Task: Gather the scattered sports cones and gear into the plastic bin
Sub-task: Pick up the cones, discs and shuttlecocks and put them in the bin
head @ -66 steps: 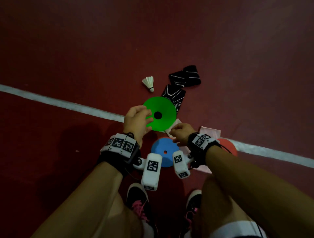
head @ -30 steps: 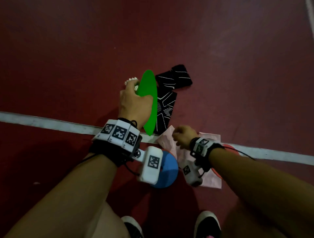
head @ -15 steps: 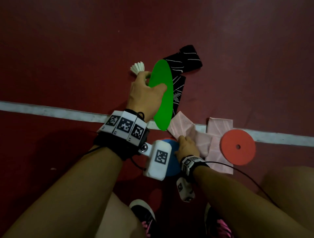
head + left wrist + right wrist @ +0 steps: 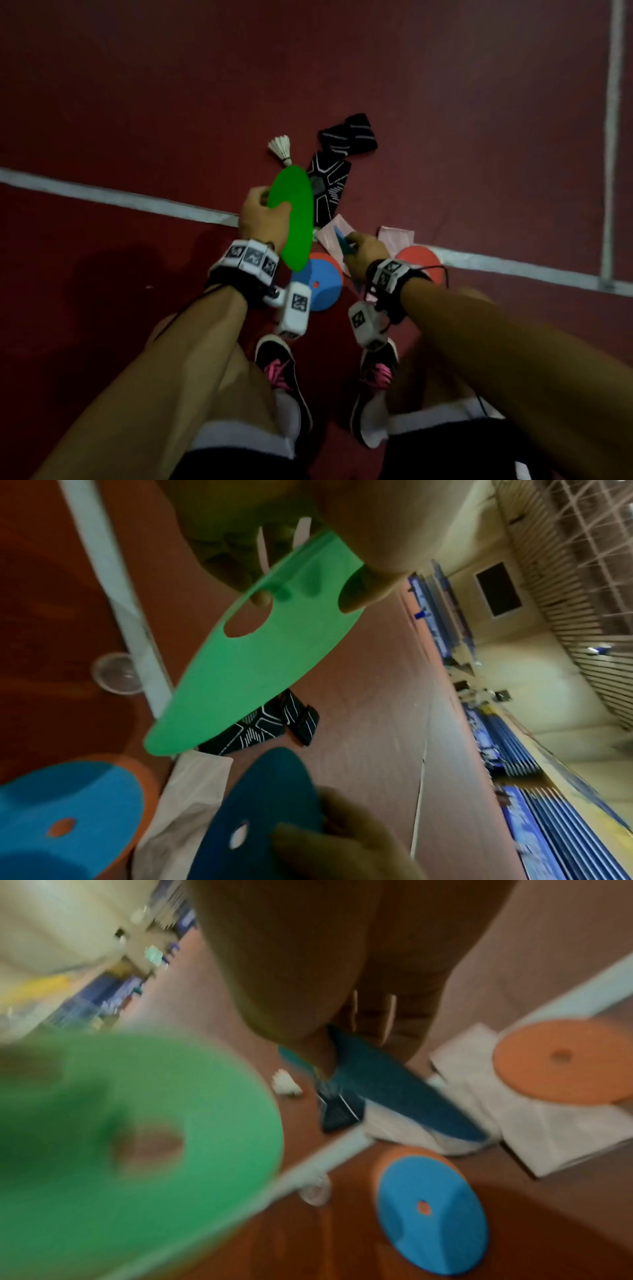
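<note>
My left hand grips a flat green disc cone by its rim, tilted on edge above the floor. My right hand pinches a dark blue disc cone, also held off the floor. Between the hands a light blue cone lies stacked on an orange one. Another orange cone rests on pink cloths to the right. A white shuttlecock and black patterned wristbands lie beyond the hands. No bin shows in any view.
White court lines cross the dark red floor. A clear plastic cup stands by the line near the cones. My shoes are just behind the blue cone. Blue seating rows line the far wall.
My right hand has lifted the dark blue cone from the stack, leaving a light blue cone on an orange one. The left hand keeps hold of the green cone.
</note>
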Tool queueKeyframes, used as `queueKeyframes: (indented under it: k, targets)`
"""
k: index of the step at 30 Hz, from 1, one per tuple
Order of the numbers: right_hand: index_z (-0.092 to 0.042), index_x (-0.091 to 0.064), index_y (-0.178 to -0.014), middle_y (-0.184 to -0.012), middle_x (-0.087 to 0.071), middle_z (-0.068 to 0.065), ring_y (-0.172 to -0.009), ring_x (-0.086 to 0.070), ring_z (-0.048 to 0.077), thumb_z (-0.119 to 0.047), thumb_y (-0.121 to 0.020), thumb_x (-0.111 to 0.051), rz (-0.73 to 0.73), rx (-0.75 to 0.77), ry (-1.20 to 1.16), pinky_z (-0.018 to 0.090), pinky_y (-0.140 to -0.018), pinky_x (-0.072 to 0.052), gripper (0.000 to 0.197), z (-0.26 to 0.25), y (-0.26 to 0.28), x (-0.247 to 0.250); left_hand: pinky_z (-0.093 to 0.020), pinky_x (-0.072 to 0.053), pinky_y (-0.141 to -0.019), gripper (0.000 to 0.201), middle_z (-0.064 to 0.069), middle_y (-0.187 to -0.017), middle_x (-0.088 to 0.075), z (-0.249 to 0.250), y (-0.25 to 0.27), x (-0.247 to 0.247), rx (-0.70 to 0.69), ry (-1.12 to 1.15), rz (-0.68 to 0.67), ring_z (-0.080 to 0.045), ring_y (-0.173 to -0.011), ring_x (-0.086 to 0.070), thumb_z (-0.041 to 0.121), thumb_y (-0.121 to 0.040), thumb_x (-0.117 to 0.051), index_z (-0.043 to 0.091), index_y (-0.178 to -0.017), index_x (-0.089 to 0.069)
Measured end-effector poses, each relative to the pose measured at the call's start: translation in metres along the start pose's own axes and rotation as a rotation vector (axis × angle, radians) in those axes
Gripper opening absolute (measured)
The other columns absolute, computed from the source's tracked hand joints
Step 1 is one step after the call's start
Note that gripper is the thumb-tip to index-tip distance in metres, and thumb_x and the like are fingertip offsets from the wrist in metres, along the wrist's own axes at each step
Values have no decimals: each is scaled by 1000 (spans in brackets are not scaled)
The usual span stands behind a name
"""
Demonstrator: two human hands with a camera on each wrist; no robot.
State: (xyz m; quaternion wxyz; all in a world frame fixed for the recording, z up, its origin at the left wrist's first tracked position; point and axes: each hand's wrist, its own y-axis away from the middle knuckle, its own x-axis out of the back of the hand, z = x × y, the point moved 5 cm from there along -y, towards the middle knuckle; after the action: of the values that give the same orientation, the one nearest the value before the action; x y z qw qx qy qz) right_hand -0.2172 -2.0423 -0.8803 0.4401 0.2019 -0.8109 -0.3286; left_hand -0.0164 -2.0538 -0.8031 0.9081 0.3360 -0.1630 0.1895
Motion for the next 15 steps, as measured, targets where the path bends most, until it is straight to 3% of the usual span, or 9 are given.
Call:
queueKeyframes:
  k: [3, 5, 9, 12, 15]
  targets:
    - [-14, -61, -125, -118, -66, 12, -104, -63, 34, -10, -90, -55, -33, -18, -29, 32, -77, -49, 36, -62, 80, 85, -42, -55, -77, 28, -6, -96, -67, 43, 73, 88, 109, 59, 74, -31, -89, -65, 23, -75, -65, 22, -102, -59]
    - [-12, -60, -124, -118, -66, 13, -102, -64, 34, -8, -89, -53, -59, -11, -67, 38, -85, -54, 35, -108, 140, 127, -35, -51, -72, 30, -7, -99, -66, 83, 127, 145, 142, 111, 123, -30, -90, -64, 19, -82, -64, 16, -112, -59]
    - [-7, -63, -105, -102, -67, 18, -89, -66, 33, -14, -87, -59, -154, 130, -48, 49, -81, -58, 20, -219, 270, 176, -26, -41, -61, 30, -7, -98, -63, 157, 236, 246, 135, 212, 235, -20, -76, -59, 13, -88, -61, 9, -117, -57]
    - [-11, -57, -79, -78, -60, 8, -73, -60, 24, -17, -86, -58, -175, 297, 22, 32, -65, -52, 10, -297, 360, 192, -23, -39, -51, 28, -8, -96, -61, 188, 307, 309, 98, 254, 373, -14, -67, -53, 11, -88, -61, 8, -116, -58]
    - [-19, -36, -63, -62, -39, 1, -55, -39, 18, -15, -90, -54, -238, 483, 35, 25, -49, -31, 32, -355, 449, 189, -24, -40, -52, 29, -7, -94, -61, 189, 393, 370, 109, 337, 556, -19, -73, -54, 11, -89, -62, 8, -117, -57]
